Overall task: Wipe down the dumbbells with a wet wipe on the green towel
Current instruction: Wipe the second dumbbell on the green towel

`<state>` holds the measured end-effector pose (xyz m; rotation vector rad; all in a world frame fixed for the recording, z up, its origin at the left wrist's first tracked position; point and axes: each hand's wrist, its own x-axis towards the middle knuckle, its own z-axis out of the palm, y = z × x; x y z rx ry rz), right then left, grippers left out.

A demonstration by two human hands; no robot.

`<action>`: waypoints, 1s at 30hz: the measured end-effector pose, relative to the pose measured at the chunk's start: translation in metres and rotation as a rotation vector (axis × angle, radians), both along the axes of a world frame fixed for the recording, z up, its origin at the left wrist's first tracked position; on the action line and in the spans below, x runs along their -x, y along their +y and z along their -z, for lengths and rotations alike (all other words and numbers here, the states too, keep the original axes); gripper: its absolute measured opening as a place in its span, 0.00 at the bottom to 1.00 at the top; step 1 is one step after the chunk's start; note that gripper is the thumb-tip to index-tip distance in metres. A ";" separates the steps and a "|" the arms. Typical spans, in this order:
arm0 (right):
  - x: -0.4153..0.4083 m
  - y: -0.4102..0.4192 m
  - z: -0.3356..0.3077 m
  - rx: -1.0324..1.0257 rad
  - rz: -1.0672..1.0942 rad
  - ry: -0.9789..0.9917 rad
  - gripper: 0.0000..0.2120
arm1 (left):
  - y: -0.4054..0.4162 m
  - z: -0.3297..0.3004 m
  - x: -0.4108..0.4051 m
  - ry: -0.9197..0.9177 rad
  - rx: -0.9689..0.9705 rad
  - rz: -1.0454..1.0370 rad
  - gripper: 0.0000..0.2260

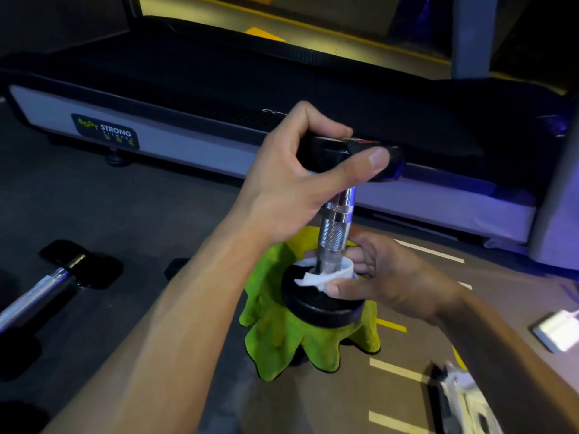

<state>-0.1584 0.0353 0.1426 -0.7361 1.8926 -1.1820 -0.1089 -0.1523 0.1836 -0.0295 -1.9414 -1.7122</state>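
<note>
On the green towel (pixel 275 336) a dumbbell (pixel 336 227) (upright) — hands: left (pixel 300 180) grips top, right (pixel 385 277) pinches wipe (pixel 316 277).

The dumbbell (pixel 336 227) has a shiny metal handle with rough knurling and matt black ends. The towel (pixel 275 336) is fluffy green cloth. The wipe (pixel 316 275) looks thin, soft, white.

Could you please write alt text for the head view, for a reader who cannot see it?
A dumbbell stands on end on a green towel; the left hand grips its top weight while the right hand wraps a white wipe around the base of the metal handle. Another dumbbell lies on the dark floor to the left, with a treadmill behind.
</note>
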 end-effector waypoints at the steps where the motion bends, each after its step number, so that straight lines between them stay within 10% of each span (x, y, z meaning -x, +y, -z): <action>1: 0.002 -0.001 -0.003 -0.003 -0.019 -0.022 0.26 | 0.000 0.000 0.001 -0.002 -0.006 -0.005 0.23; 4: -0.005 -0.011 -0.001 0.033 0.100 -0.033 0.24 | 0.002 0.000 0.001 -0.003 -0.008 -0.039 0.24; 9: -0.037 -0.041 0.018 -0.095 0.551 0.637 0.17 | 0.005 0.000 -0.001 -0.004 0.001 -0.099 0.25; 18: 0.009 -0.009 0.007 0.177 -0.021 -0.198 0.30 | -0.001 0.000 0.000 -0.012 -0.023 -0.045 0.20; 25: -0.027 -0.020 0.011 -0.146 0.436 0.387 0.36 | -0.002 0.002 0.002 -0.020 -0.037 -0.058 0.22; 30: -0.045 -0.019 0.007 -0.123 0.486 0.478 0.16 | -0.006 0.004 -0.001 -0.011 -0.054 -0.083 0.20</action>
